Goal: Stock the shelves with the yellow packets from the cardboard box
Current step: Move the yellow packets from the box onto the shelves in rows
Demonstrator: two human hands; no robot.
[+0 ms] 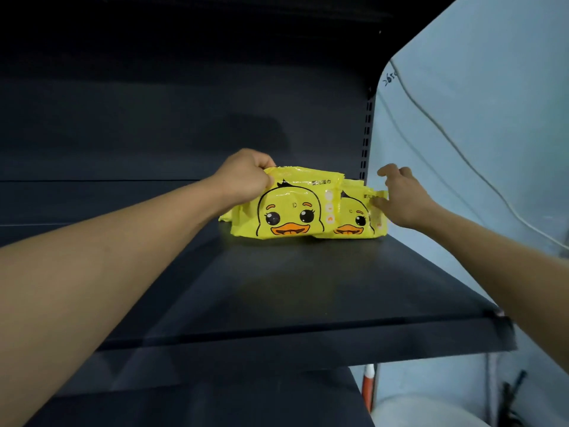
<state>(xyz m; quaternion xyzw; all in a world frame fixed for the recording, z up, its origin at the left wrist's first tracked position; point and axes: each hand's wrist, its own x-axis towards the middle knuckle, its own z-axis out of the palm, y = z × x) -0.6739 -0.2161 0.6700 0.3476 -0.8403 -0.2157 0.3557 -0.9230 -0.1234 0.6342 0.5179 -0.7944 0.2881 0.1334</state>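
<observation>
Glossy yellow packets (pixel 289 211) upright on matte shelf (pixel 308 288); left hand (pixel 246 177) pinches one.

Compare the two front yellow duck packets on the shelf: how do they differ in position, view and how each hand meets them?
The left packet stands nearer the camera and shows its whole duck face; the right packet sits partly behind it, face cut off. The left hand grips the left packet's top corner; the right hand only touches the right packet's edge with loose fingers. Both are yellow, upright, on the same dark shelf.
</observation>
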